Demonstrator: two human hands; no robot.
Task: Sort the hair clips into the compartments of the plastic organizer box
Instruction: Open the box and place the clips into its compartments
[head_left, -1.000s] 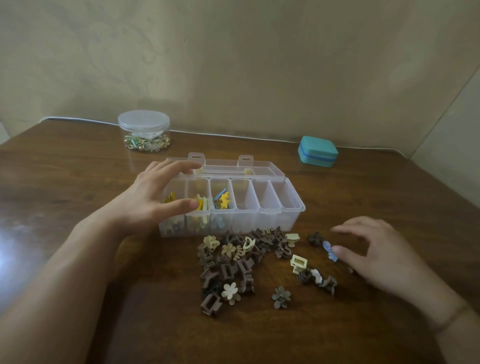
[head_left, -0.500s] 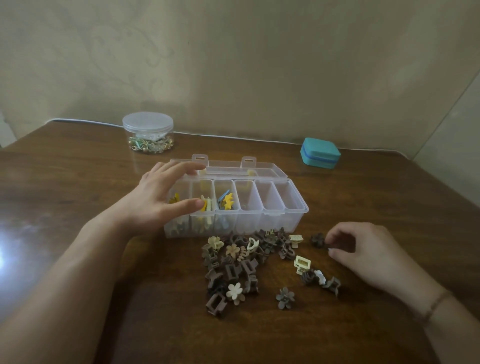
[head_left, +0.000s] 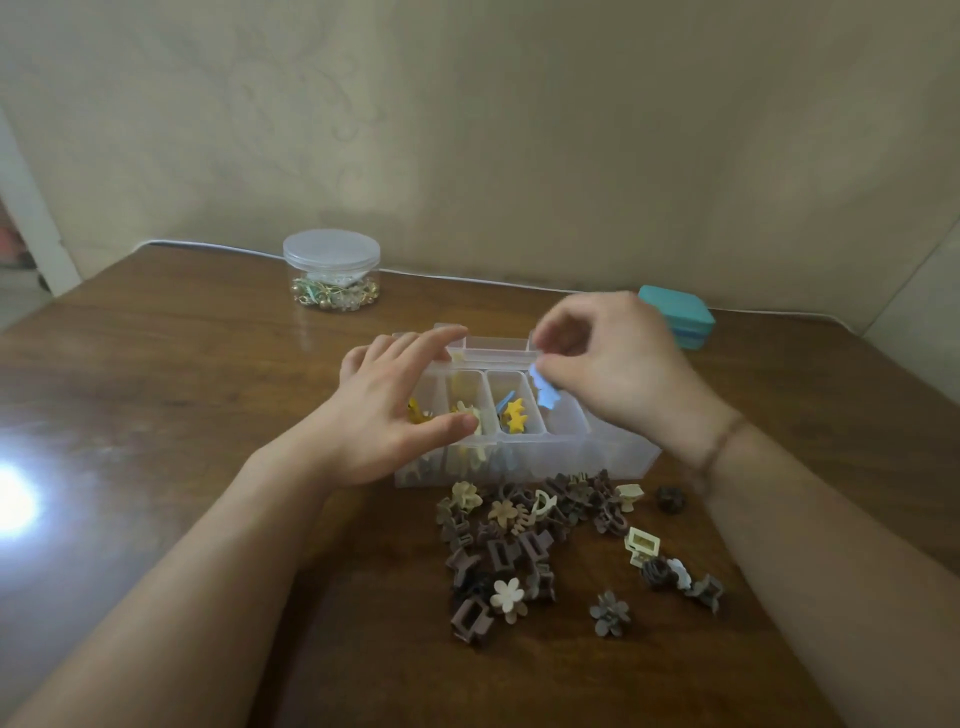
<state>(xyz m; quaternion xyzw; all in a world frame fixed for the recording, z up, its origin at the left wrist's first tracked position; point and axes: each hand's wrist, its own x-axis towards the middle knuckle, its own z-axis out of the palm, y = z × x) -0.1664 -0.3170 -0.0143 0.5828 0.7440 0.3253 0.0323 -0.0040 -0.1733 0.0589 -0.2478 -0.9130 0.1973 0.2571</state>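
Up from the brown wooden worktop (head_left: 156, 395) comes the right hand (head_left: 618, 374), now pinching a small light-blue hair clip (head_left: 544, 393) over the clear plastic organizer box (head_left: 597, 452), above its middle compartments. Left hand (head_left: 395, 410) is bracing the box's left end, fingers spread. Brown and cream clips (head_left: 519, 540) are lying piled just in front.
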